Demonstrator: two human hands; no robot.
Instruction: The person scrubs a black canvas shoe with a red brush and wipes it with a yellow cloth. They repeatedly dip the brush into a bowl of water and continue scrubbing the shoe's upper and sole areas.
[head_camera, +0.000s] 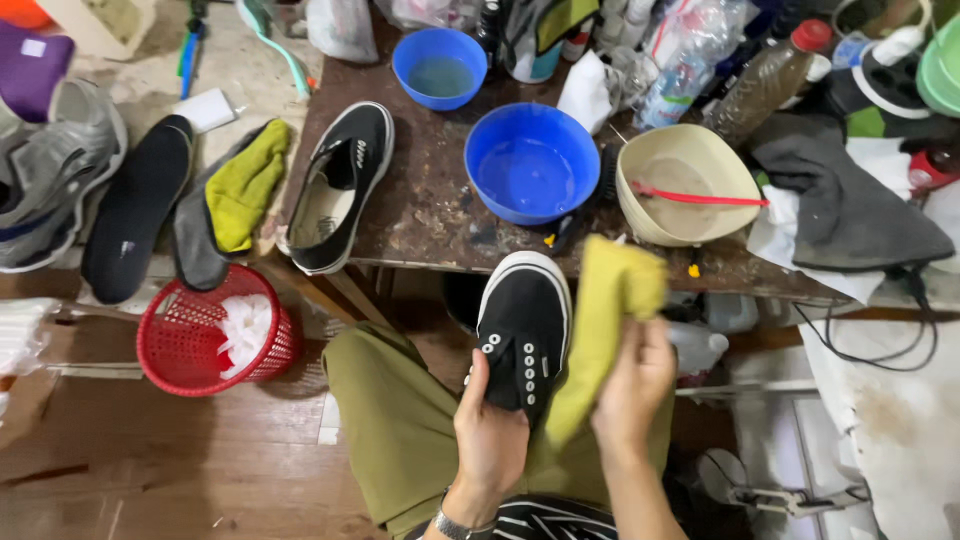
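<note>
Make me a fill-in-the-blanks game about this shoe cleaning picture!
1. The left hand holds a black ____ with a white sole.
2. The right hand presses a ____-coloured cloth against the shoe.
3. The two water bowls on the table, the big bowl and the small bowl, are both ____.
4. The basket on the floor is ____.

Missing words: shoe; yellow-green; blue; red
</note>
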